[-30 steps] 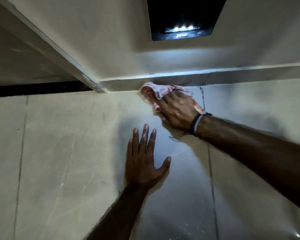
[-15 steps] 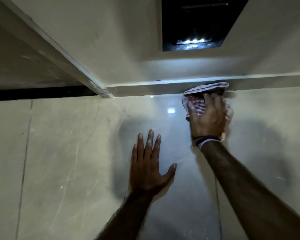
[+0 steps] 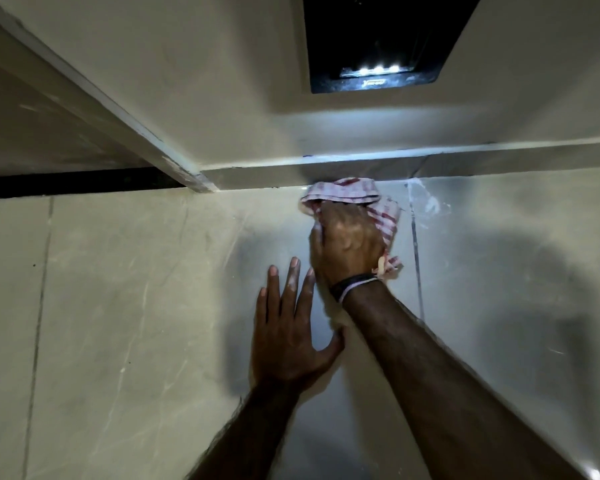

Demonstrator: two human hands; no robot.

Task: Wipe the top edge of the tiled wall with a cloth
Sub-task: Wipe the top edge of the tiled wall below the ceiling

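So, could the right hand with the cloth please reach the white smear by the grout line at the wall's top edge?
Probably yes: the right hand presses the red-and-white striped cloth just left of the white smear, nothing between.

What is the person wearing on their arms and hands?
Both arms are bare, with no sleeves or gloves. The right hand has a black band and a thin white band around its wrist. The left hand wears nothing.

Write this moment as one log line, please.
right hand pressing cloth at tiled wall top edge | left hand flat on wall
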